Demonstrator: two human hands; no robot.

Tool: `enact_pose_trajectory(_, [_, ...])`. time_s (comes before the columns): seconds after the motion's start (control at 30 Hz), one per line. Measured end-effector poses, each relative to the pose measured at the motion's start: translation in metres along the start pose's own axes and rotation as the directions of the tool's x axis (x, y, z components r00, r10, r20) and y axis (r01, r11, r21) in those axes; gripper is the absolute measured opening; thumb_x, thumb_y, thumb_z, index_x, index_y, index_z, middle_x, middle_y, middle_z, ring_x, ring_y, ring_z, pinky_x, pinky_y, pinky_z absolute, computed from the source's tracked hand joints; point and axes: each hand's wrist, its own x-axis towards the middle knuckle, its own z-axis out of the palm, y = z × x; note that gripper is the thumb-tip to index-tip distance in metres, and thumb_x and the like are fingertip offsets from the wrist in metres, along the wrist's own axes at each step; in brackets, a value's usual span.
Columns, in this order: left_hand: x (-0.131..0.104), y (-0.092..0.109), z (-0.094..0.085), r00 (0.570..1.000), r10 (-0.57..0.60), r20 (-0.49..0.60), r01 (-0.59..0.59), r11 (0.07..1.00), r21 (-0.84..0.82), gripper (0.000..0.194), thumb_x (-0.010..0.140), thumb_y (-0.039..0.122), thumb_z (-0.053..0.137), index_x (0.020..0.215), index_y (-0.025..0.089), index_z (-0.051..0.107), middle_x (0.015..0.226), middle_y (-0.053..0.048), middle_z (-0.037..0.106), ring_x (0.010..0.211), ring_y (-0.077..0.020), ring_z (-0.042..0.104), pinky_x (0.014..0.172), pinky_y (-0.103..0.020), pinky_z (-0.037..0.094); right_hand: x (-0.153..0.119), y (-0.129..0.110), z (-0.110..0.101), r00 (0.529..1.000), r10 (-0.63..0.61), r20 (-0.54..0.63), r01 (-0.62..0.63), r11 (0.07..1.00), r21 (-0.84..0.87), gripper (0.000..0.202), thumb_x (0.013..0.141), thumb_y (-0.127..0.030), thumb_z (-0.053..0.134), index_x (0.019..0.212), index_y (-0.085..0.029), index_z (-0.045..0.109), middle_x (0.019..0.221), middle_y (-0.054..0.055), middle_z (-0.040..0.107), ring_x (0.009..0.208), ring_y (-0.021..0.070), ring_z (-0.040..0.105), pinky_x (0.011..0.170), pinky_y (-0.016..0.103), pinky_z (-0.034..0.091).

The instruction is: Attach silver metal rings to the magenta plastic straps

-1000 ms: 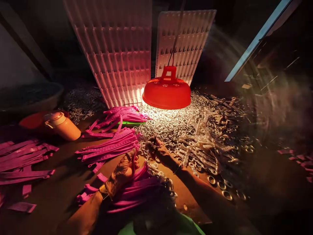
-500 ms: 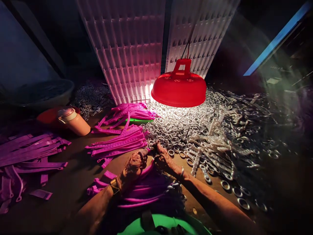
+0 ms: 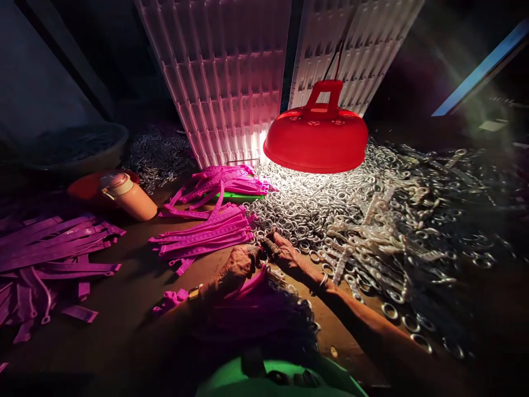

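Observation:
My left hand (image 3: 241, 263) and my right hand (image 3: 284, 253) meet fingertip to fingertip over the near middle of the table. Both are closed in a pinch, with dark wraps on some fingers. Whatever is between the fingertips is too small and dark to make out. Just under them, a pile of pink plastic straps (image 3: 253, 284) runs back into shadow, with grey rings (image 3: 292, 290) along its right side. Beyond my left hand lies a bundle of pink straps (image 3: 206, 234). The large heap of grey rings (image 3: 306, 207) begins right behind my fingers.
A red lamp (image 3: 316, 140) hangs low over the rings, before ribbed translucent panels (image 3: 231, 94). Clear ring strips (image 3: 372, 242) lie right. An orange flask (image 3: 134, 201), more pink straps (image 3: 49, 248) and a basin (image 3: 119, 140) are left. Something green (image 3: 281, 377) is nearest me.
The whole view has shifted slightly, so most things sit further right and a little higher. My hands remain together, fingers repositioned; the strap pile beneath them has fallen into deeper shadow.

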Motion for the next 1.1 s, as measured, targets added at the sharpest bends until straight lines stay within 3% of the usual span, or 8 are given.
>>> enact_pose_trajectory(0.1, [-0.011,0.023,-0.003,0.996,-0.092,-0.003,0.092,0.995,0.027,0.034,0.061,0.042,0.068,0.054,0.016,0.046,0.041,0.007,0.034,0.036,-0.0027,0.022,0.037,-0.021,0.011,-0.016,-0.022,-0.002,0.996,-0.067,0.065,0.076,0.987,-0.142,0.017,0.084,-0.033,0.051,0.091,-0.019,0.046,0.067,-0.002,0.052,0.058,0.0107,0.042,0.053,0.023,0.037])
enact_pose_trajectory(0.17, [-0.025,0.043,-0.002,0.991,-0.110,0.072,0.100,0.987,0.130,0.036,0.064,0.045,0.068,0.057,0.015,0.050,0.041,0.009,0.029,0.037,-0.0027,0.020,0.038,-0.020,0.012,-0.034,-0.037,-0.002,0.988,-0.059,0.139,0.087,0.976,-0.200,0.020,0.084,-0.030,0.051,0.098,-0.018,0.043,0.062,-0.004,0.051,0.049,0.0085,0.038,0.046,0.021,0.029])
enact_pose_trajectory(0.3, [-0.058,0.061,0.007,0.964,-0.190,0.186,0.127,0.944,0.305,0.032,0.071,0.039,0.066,0.056,0.013,0.057,0.044,0.006,0.035,0.042,-0.0041,0.025,0.040,-0.020,0.016,-0.077,-0.060,0.004,0.978,-0.061,0.198,0.118,0.949,-0.293,0.028,0.083,-0.030,0.056,0.104,-0.018,0.044,0.063,-0.002,0.056,0.047,0.0082,0.040,0.044,0.021,0.022])
enact_pose_trajectory(0.47, [-0.089,0.030,0.016,0.924,-0.266,0.276,0.199,0.948,0.249,0.039,0.077,0.047,0.062,0.061,0.012,0.058,0.053,0.001,0.047,0.049,-0.0077,0.040,0.045,-0.020,0.030,-0.116,-0.063,0.014,0.994,-0.031,0.107,0.067,0.934,-0.350,0.017,0.082,-0.032,0.055,0.092,-0.019,0.049,0.058,0.000,0.055,0.046,0.0098,0.036,0.046,0.025,0.021])
enact_pose_trajectory(0.67, [-0.103,0.001,0.019,0.922,-0.254,0.292,0.251,0.967,0.048,0.033,0.080,0.043,0.062,0.074,0.010,0.064,0.068,-0.006,0.060,0.063,-0.0140,0.054,0.058,-0.024,0.040,-0.128,-0.054,0.019,0.980,0.118,0.160,-0.102,0.990,-0.102,0.022,0.085,-0.036,0.053,0.099,-0.020,0.051,0.066,0.000,0.057,0.051,0.0101,0.040,0.047,0.023,0.028])
enact_pose_trajectory(0.9, [-0.100,0.004,0.023,0.889,-0.331,0.316,0.382,0.917,-0.115,0.037,0.076,0.044,0.068,0.062,0.010,0.061,0.054,0.000,0.050,0.050,-0.0076,0.042,0.048,-0.020,0.031,-0.115,-0.062,0.018,0.919,0.187,0.347,-0.140,0.978,-0.158,0.021,0.076,-0.021,0.058,0.092,-0.018,0.044,0.067,-0.002,0.054,0.053,0.0080,0.039,0.044,0.019,0.027])
enact_pose_trajectory(1.03, [-0.092,-0.004,0.016,0.865,-0.349,0.361,0.415,0.902,-0.122,0.043,0.060,0.046,0.079,0.053,0.012,0.054,0.048,0.002,0.043,0.046,-0.0072,0.038,0.044,-0.020,0.026,-0.105,-0.069,0.012,0.894,0.217,0.392,-0.109,0.954,-0.281,0.016,0.076,-0.018,0.054,0.086,-0.019,0.041,0.064,-0.004,0.047,0.051,0.0070,0.038,0.043,0.018,0.025])
enact_pose_trajectory(1.1, [-0.088,-0.007,0.014,0.864,-0.345,0.366,0.406,0.908,-0.103,0.042,0.065,0.048,0.075,0.056,0.011,0.057,0.050,0.001,0.045,0.046,-0.0080,0.038,0.044,-0.021,0.027,-0.101,-0.070,0.010,0.893,0.227,0.388,-0.109,0.947,-0.302,0.015,0.076,-0.015,0.052,0.085,-0.019,0.042,0.061,-0.005,0.045,0.049,0.0064,0.036,0.042,0.018,0.023])
